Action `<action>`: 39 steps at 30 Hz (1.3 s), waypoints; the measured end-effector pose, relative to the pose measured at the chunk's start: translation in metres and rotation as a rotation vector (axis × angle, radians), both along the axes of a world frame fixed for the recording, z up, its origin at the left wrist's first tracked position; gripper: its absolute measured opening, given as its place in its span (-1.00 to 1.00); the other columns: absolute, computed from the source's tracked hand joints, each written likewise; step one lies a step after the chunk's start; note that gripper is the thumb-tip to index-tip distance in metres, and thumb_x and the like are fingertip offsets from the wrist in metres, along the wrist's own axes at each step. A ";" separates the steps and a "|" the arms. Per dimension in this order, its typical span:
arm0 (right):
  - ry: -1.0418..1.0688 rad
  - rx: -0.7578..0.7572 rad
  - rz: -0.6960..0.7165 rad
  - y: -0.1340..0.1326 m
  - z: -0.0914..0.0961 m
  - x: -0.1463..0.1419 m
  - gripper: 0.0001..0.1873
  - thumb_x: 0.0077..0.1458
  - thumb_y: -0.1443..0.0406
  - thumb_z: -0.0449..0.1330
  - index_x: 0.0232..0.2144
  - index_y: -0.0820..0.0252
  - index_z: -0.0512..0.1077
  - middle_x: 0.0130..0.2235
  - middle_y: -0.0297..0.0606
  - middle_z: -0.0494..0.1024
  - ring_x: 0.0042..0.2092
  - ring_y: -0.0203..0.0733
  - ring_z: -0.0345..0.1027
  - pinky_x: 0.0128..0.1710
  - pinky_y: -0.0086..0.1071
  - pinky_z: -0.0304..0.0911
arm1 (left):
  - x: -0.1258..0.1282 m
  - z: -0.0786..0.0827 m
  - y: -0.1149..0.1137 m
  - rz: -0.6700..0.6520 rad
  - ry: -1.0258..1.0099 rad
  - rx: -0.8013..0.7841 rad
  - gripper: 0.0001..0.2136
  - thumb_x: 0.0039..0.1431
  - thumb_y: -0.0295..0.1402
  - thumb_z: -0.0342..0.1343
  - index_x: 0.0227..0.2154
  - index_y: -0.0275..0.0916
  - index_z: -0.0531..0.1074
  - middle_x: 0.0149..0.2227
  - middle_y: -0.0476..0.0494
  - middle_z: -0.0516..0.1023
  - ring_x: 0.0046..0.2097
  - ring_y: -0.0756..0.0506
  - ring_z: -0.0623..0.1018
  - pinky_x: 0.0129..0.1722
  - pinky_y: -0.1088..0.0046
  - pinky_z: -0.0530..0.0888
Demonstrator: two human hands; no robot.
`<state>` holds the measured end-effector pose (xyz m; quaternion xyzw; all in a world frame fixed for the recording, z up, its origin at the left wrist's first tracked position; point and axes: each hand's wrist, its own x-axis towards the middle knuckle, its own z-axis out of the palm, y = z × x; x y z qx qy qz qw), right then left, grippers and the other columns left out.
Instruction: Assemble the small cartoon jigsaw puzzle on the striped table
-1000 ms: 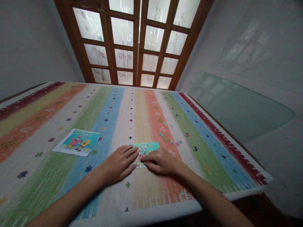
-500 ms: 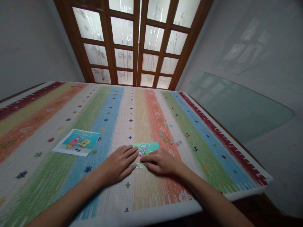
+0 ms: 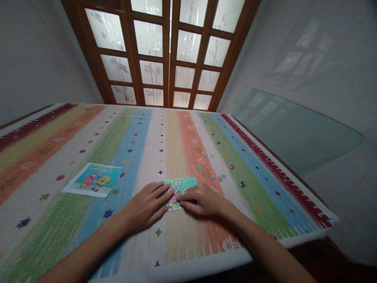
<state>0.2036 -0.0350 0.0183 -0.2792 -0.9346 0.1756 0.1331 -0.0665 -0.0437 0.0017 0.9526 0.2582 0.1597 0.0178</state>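
Observation:
A small, mostly assembled jigsaw puzzle point(image 3: 185, 182) with a teal cartoon scene lies on the striped cloth in front of me. My left hand point(image 3: 150, 205) rests open and flat, its fingertips over the puzzle's left edge. From the other side my right hand point(image 3: 203, 199) reaches onto the puzzle with fingers curled and index and thumb close together. Those fingertips touch a pink part near the middle; whether a loose piece is between them I cannot make out. Both hands cover portions of the puzzle.
A printed cartoon picture point(image 3: 93, 180) lies to the left. Several loose puzzle pieces point(image 3: 219, 178) are scattered to the right, beyond my right hand. The striped tablecloth point(image 3: 176, 243) covers the table. A glass sheet point(image 3: 297, 125) leans at the right wall; paned doors point(image 3: 171, 74) stand behind.
The right hand's fingertips have shifted slightly right on the puzzle, showing more of its pink middle. The left hand stays about where it was. The view has tilted a little.

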 end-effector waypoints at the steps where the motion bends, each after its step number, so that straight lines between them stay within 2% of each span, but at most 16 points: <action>1: -0.004 0.000 0.008 0.000 -0.001 0.000 -0.74 0.29 0.34 0.10 -0.23 0.17 0.61 -0.41 -0.26 0.63 -0.43 -0.29 0.37 -0.40 -0.36 0.07 | 0.000 0.000 0.000 -0.004 0.004 -0.002 -0.62 0.50 -0.29 -0.12 0.28 -0.18 0.28 0.23 -0.25 0.43 0.24 -0.27 0.40 0.23 0.05 0.34; 8: -0.031 0.011 0.013 0.001 -0.002 0.002 -0.74 0.30 0.33 0.09 -0.22 0.15 0.61 -0.40 -0.26 0.62 -0.41 -0.28 0.36 -0.39 -0.35 0.08 | -0.001 -0.001 -0.001 0.005 -0.014 -0.004 -0.65 0.51 -0.28 -0.12 0.25 -0.11 0.33 0.25 -0.22 0.41 0.26 -0.27 0.37 0.25 0.04 0.32; 14: -0.066 0.056 0.002 -0.001 0.000 0.000 -0.72 0.27 0.36 0.09 -0.11 0.13 0.58 -0.37 -0.28 0.63 -0.42 -0.29 0.34 -0.41 -0.34 0.01 | -0.001 -0.001 -0.001 0.009 -0.011 -0.003 -0.65 0.51 -0.28 -0.11 0.25 -0.14 0.33 0.27 -0.23 0.39 0.26 -0.26 0.36 0.25 0.05 0.32; 23: -0.101 0.021 -0.022 0.001 0.001 0.002 -0.68 0.25 0.36 0.13 -0.05 0.07 0.61 -0.40 -0.28 0.64 -0.45 -0.29 0.33 -0.43 -0.36 -0.02 | -0.002 -0.002 -0.001 0.014 -0.009 -0.007 -0.64 0.51 -0.27 -0.10 0.27 -0.12 0.30 0.29 -0.21 0.38 0.27 -0.26 0.36 0.25 0.06 0.34; 28: -0.151 -0.010 -0.141 0.011 0.007 0.019 -0.70 0.29 0.28 0.18 -0.02 -0.05 0.64 -0.45 -0.28 0.64 -0.52 -0.29 0.27 -0.48 -0.34 -0.10 | -0.002 -0.003 0.000 0.014 0.022 0.000 -0.59 0.51 -0.27 -0.13 0.33 -0.17 0.22 0.29 -0.22 0.38 0.27 -0.26 0.37 0.26 0.06 0.32; 33: -0.213 -0.010 -0.296 0.021 0.012 0.038 -0.74 0.25 0.29 0.22 -0.08 -0.01 0.66 -0.50 -0.26 0.62 -0.54 -0.28 0.23 -0.48 -0.33 -0.12 | -0.002 -0.003 -0.001 0.027 0.026 -0.011 -0.57 0.50 -0.26 -0.09 0.35 -0.18 0.18 0.31 -0.21 0.37 0.28 -0.26 0.37 0.28 0.07 0.29; 36: -0.230 -0.015 -0.342 0.024 0.017 0.046 -0.80 0.21 0.20 0.30 -0.13 0.04 0.65 -0.47 -0.27 0.62 -0.51 -0.26 0.28 -0.48 -0.35 -0.11 | -0.003 -0.003 -0.001 0.034 0.011 -0.012 -0.55 0.51 -0.25 -0.09 0.37 -0.21 0.14 0.31 -0.22 0.37 0.28 -0.26 0.37 0.28 0.08 0.30; 39: -0.263 -0.060 -0.364 0.025 0.021 0.052 -0.70 0.12 0.10 0.40 -0.14 0.08 0.61 -0.42 -0.27 0.62 -0.46 -0.22 0.34 -0.48 -0.36 -0.09 | -0.003 -0.002 -0.001 0.036 0.012 -0.013 -0.55 0.52 -0.24 -0.11 0.37 -0.23 0.12 0.30 -0.23 0.37 0.28 -0.26 0.37 0.28 0.09 0.31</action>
